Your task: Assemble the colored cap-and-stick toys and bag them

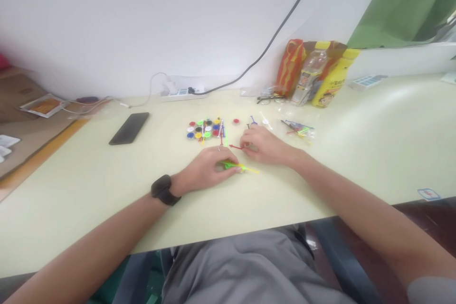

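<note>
My left hand (208, 170) rests on the pale table (89, 190), fingers curled around a small bunch of green and yellow plastic sticks (239, 167) that poke out to the right. My right hand (263, 145) lies just beyond it, fingers pinched on a thin red stick (235, 147). A cluster of small coloured round caps (204, 129) with a few loose sticks sits just behind my left hand. A single red cap (236, 121) and blue and white sticks (259, 119) lie behind my right hand.
A black phone (129, 128) lies at the left. A clear bag of coloured sticks (299, 129) sits right of my hands. Glasses (270, 99), a water bottle (309, 76) and snack bags (333, 78) stand by the wall. A power strip (181, 91) with cables is at the back.
</note>
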A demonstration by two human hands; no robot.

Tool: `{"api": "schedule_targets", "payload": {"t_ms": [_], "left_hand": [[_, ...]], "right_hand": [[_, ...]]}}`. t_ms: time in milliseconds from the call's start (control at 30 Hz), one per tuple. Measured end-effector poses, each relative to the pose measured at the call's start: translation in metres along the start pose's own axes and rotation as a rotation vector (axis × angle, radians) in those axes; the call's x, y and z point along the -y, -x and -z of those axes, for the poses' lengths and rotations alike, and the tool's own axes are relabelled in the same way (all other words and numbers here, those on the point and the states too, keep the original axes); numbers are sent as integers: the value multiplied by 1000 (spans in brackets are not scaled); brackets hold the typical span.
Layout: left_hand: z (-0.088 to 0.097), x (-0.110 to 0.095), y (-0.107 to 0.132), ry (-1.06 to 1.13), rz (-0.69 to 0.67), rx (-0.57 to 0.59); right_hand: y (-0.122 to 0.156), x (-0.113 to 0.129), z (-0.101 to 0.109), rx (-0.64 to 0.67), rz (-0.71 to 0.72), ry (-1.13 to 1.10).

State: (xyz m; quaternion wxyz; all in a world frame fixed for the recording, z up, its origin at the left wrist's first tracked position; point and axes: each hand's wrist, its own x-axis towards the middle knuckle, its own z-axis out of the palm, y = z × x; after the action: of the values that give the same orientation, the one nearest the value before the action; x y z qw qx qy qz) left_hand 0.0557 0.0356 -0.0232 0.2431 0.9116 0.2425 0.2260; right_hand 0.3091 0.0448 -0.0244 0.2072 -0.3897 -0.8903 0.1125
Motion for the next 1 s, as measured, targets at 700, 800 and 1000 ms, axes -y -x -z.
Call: {"api": "schedule_targets", "payload": {"t_ms": [700,800,1000], "left_hand": [[-1,3,-1,-28,-42,-7],[-1,2,-1,-36,-37,-3],[-1,1,-1,-28,-35,-11]], "right_hand": [[-10,-31,-8,-458,-103,-226],[-10,-31,-8,-449,-114,-259],[-9,-33,-7,-485,-94,-97]]}}
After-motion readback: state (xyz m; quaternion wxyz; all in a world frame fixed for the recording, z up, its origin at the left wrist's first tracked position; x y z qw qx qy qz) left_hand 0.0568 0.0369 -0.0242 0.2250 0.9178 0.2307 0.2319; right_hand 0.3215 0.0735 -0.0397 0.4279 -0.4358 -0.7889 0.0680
